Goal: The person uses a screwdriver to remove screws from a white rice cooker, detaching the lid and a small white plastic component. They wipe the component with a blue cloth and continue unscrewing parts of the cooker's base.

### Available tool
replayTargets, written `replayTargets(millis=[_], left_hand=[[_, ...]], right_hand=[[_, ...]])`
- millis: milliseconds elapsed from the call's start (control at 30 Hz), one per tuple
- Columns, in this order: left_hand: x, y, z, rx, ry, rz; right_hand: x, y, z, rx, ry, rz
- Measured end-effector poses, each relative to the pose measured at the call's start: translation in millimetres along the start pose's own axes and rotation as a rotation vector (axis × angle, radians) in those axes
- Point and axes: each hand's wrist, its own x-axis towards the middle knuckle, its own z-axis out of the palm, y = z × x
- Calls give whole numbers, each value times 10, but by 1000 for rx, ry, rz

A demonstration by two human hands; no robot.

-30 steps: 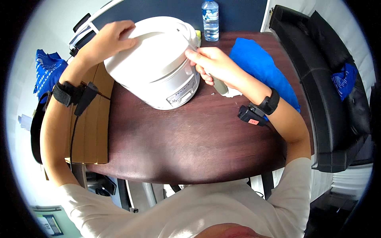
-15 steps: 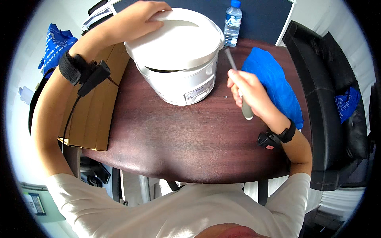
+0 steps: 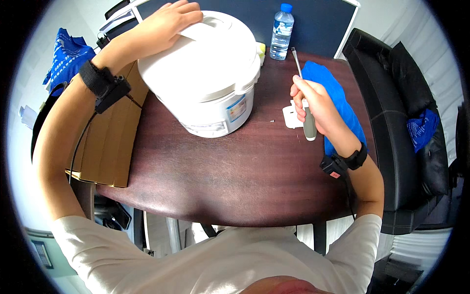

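Left hand (image 3: 164, 22) spread flat on rice cooker (image 3: 203, 73) lid, right hand (image 3: 313, 100) beside it — gripping screwdriver (image 3: 303, 98)

One rice cooker (image 3: 205, 78), one screwdriver (image 3: 304, 98), one water bottle (image 3: 281, 32) — one blue cloth (image 3: 338, 98).

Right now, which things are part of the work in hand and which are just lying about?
In hand:
- white rice cooker, left hand on its lid
- screwdriver in the right hand
- small white part beside it

Lying about:
- water bottle
- blue cloth
- cardboard
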Motion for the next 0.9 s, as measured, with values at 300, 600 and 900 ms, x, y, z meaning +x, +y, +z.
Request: replayTargets(millis=[300,600,900], left_hand=[[-310,-102,-481,240,116,378],[-387,-142,-573,408,210,580],[-405,-172,-388,468,137,503]], right_hand=[[-68,29,140,-284,-116,-47],[-202,18,497,-662,-164,-383],[-198,0,576,-821,-83,-504]])
